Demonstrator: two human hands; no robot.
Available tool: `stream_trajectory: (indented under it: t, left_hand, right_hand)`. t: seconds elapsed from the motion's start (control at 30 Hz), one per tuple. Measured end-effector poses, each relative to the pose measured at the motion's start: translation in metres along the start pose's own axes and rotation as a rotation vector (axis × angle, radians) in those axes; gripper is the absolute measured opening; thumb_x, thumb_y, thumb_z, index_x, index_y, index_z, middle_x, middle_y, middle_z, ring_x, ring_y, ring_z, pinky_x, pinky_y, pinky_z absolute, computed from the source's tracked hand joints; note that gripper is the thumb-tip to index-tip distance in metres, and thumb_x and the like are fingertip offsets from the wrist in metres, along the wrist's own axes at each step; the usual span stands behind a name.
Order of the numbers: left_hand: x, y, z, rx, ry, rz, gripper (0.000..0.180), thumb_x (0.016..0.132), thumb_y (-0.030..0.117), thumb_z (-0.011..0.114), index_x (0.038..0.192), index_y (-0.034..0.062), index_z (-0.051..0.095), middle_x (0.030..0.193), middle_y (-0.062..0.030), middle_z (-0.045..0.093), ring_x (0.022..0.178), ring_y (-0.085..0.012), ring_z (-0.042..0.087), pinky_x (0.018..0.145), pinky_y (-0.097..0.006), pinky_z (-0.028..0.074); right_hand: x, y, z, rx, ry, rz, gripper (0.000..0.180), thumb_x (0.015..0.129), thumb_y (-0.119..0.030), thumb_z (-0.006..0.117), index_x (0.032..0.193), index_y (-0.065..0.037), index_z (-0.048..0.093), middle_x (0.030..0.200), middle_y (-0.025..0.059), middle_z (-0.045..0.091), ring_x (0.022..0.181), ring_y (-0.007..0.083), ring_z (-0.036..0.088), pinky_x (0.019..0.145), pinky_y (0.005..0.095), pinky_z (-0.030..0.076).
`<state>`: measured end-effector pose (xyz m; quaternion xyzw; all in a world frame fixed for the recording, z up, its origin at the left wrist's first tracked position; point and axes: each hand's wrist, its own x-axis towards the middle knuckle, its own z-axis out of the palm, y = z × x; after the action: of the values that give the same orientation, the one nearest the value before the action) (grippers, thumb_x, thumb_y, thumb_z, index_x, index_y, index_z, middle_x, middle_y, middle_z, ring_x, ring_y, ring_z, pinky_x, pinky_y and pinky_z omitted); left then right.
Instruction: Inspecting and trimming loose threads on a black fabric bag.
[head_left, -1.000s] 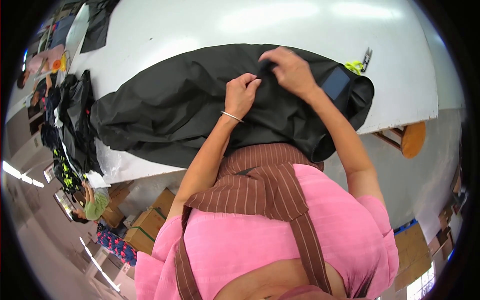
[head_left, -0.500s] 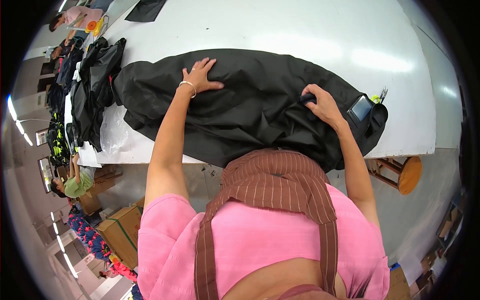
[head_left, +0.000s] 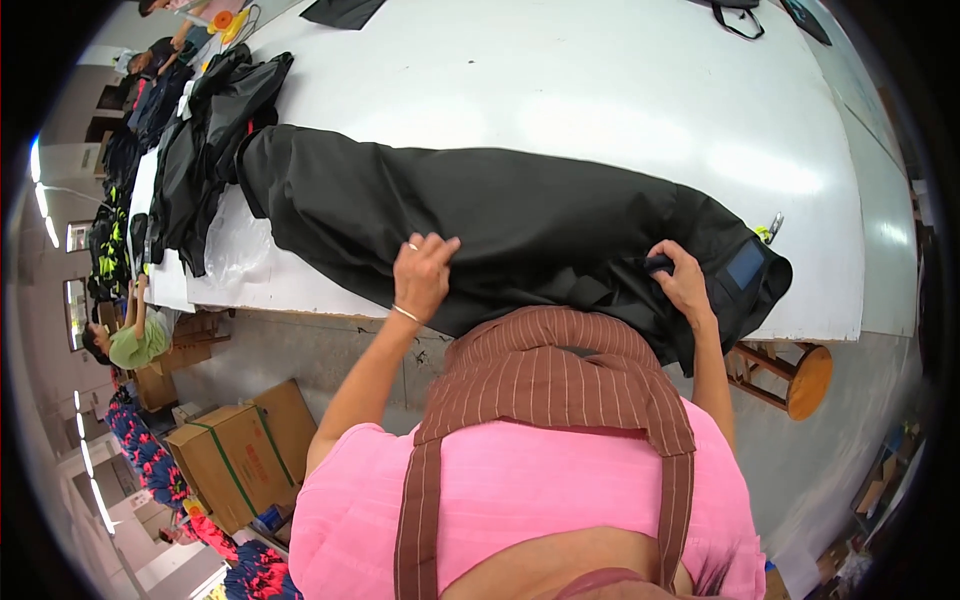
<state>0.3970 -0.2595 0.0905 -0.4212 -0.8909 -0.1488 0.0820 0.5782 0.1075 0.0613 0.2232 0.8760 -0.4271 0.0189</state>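
A large black garment (head_left: pixel 520 190) lies stretched across the white table in front of me, with a blue-grey rectangular patch (head_left: pixel 744 265) near its right end. At its near left part, my left hand (head_left: pixel 423 280), with a ring and a bracelet, is closed with bent fingers, apparently on the cloth; the thumb is mostly hidden. My right hand (head_left: pixel 685 285) pinches a small dark blue, soft-looking thing (head_left: pixel 657 264) between thumb and fingers, over the garment's right part. Its exact kind does not show.
Other black garments (head_left: pixel 215 150) and a clear plastic bag (head_left: pixel 235 250) lie at the left of the white table (head_left: pixel 560 95). A small metal tool (head_left: pixel 775 225) lies beyond the right end. A wooden stool (head_left: pixel 805 380) and cardboard boxes (head_left: pixel 240 455) stand below. Other people work at the left.
My left hand has come from lying spread on the cloth toward the near edge, its fingers now bent. The garment's far edge is drawn nearer and smoother. My right hand keeps its pinch.
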Motion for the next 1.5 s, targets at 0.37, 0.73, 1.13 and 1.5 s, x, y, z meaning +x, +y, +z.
stream_trajectory:
  t: [0.37, 0.73, 1.13, 1.5]
  left_hand:
    - [-0.061, 0.015, 0.050, -0.234, 0.002, -0.220, 0.043, 0.064, -0.006, 0.054, 0.101, 0.0091, 0.069, 0.082, -0.0055, 0.055, 0.080, -0.0267, 0.054, 0.072, -0.036, 0.048]
    - [-0.016, -0.009, 0.048, -0.192, 0.010, -0.096, 0.041, 0.066, -0.006, 0.054, 0.100, 0.0103, 0.068, 0.086, -0.0074, 0.059, 0.084, -0.0282, 0.057, 0.077, -0.040, 0.048]
    - [0.108, 0.036, 0.056, 0.072, 0.237, -0.167, 0.043, 0.078, 0.011, 0.065, 0.121, 0.0156, 0.060, 0.132, -0.0126, 0.047, 0.121, -0.0314, 0.044, 0.097, -0.046, 0.031]
    - [-0.075, 0.044, 0.037, -0.969, 0.200, -1.494, 0.037, 0.091, 0.028, 0.059, 0.121, 0.0068, 0.056, 0.111, -0.0128, 0.056, 0.081, -0.0201, 0.058, 0.075, -0.029, 0.047]
  right_hand:
    - [0.002, 0.010, 0.022, -0.136, -0.035, 0.045, 0.026, 0.070, -0.010, 0.063, 0.095, -0.008, 0.060, 0.096, 0.0132, 0.064, 0.095, 0.0344, 0.061, 0.081, 0.0399, 0.047]
    - [-0.027, 0.003, -0.046, 0.780, 0.167, 0.031, 0.021, 0.079, -0.007, 0.067, 0.099, -0.005, 0.061, 0.090, -0.0028, 0.061, 0.084, 0.0057, 0.055, 0.075, 0.0229, 0.046]
    - [0.050, 0.202, -0.197, 0.831, 0.451, 0.381, 0.031, 0.083, -0.013, 0.065, 0.112, -0.002, 0.061, 0.090, 0.0040, 0.065, 0.077, 0.0118, 0.061, 0.070, 0.0236, 0.049]
    - [0.086, 0.297, -0.224, 0.631, 0.749, 0.487, 0.031, 0.083, -0.012, 0.066, 0.112, -0.002, 0.063, 0.093, 0.0038, 0.065, 0.077, 0.0128, 0.062, 0.069, 0.0264, 0.050]
